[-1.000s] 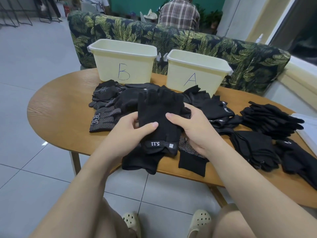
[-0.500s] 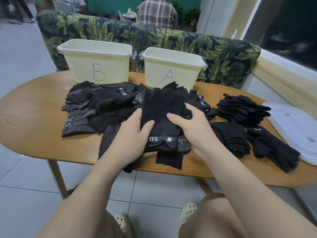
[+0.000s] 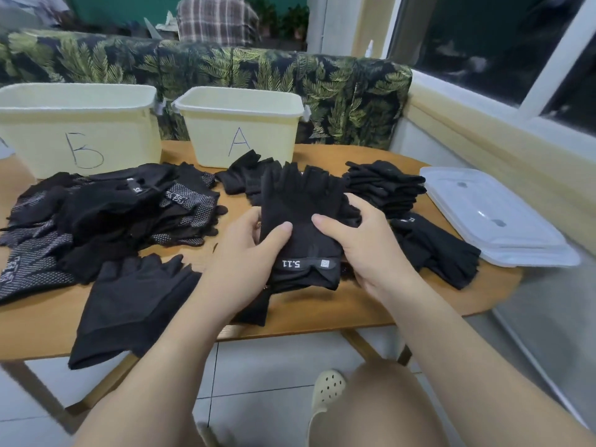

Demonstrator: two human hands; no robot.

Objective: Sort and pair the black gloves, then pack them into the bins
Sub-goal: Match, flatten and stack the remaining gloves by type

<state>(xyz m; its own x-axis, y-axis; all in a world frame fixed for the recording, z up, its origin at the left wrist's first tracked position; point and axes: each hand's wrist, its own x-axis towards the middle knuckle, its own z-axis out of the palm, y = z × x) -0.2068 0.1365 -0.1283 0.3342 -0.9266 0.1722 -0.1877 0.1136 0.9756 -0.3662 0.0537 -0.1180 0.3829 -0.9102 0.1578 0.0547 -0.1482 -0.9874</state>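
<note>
Gloves (image 3: 301, 227) stacked as a pair are held above the table's (image 3: 354, 312) near edge, clamped between the left hand (image 3: 248, 253) and right hand (image 3: 361, 250), and could be misaligned or dropped among loose gloves (image 3: 106, 217) if either grip is eased.

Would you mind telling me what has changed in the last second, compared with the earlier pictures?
Little has changed. The left hand and right hand still grip the fingerless 5.11 gloves, now lifted slightly off the heap, thumbs on top. The camera swung right, bringing the clear lid into view. Bin A, bin B and the other glove piles stayed put.
</note>
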